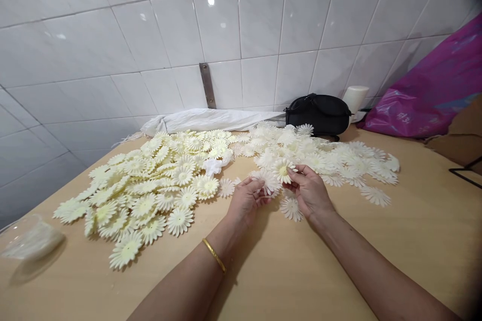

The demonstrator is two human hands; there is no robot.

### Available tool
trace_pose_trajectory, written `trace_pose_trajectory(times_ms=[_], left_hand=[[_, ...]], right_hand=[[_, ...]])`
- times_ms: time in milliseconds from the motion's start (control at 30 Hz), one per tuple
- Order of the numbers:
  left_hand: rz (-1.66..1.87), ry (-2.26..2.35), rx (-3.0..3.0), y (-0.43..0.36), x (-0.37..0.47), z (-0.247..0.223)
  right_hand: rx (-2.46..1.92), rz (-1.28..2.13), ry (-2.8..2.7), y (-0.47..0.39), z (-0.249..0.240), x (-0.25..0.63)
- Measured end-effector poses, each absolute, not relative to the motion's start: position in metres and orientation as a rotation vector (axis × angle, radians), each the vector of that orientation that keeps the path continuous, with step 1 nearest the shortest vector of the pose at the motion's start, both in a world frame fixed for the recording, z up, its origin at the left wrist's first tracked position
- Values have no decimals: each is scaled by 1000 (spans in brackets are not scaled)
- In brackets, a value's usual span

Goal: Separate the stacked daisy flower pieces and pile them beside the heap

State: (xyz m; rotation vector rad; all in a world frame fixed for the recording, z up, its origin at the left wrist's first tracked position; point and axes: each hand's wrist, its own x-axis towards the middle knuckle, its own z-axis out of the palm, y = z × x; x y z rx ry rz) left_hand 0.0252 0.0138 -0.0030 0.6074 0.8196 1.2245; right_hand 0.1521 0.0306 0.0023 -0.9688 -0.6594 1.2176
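Between thumb and fingers, my left hand (246, 200) pinches a white petal flower (268, 182) above the table. Close beside it, my right hand (309, 191) grips a pale yellow flower (283, 171) by its right edge. The two flowers are side by side, and whether they touch is hard to tell. A loose white flower (291, 208) lies on the table just below my right hand. To the left spreads a large heap of pale yellow flowers (145, 205). Behind and right of my hands is a heap of white flowers (348, 160).
A clear plastic bag (33, 241) sits at the left edge of the wooden table (301, 281). Along the tiled wall lie a white cloth (218, 120), a black case (318, 114), a white bottle (355, 98) and a purple bag (417, 95). A cardboard box (461, 133) is far right.
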Motion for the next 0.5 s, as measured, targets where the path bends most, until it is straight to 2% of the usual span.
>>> trace_pose_trajectory(times_ms=[500], left_hand=[[1240,865,654,16,24,-6]], right_hand=[[-953,1223,-674,29,2,149]])
